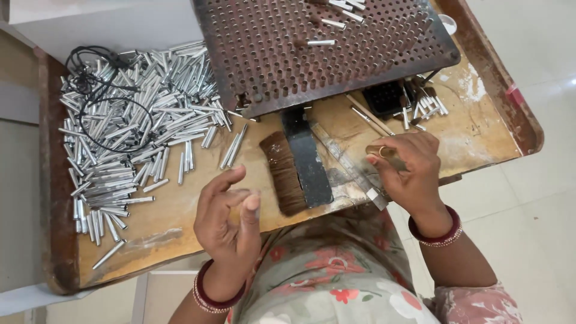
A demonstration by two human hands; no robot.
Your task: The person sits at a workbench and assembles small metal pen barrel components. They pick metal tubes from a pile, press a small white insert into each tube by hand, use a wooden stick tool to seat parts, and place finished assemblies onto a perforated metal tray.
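My left hand hovers palm-up over the front edge of the wooden tray, fingers loosely curled with nothing visible in them. My right hand is closed around a small brass-coloured tube, pinched between thumb and fingers above a metal ruler. Between the hands lies a brush with brown bristles and a black handle. A large heap of silver metal tubes covers the tray's left side, just beyond my left hand.
A rusty perforated metal plate with a few tubes on it sits at the tray's far side. A black cord loops over the heap. A small black block and more tubes lie at right.
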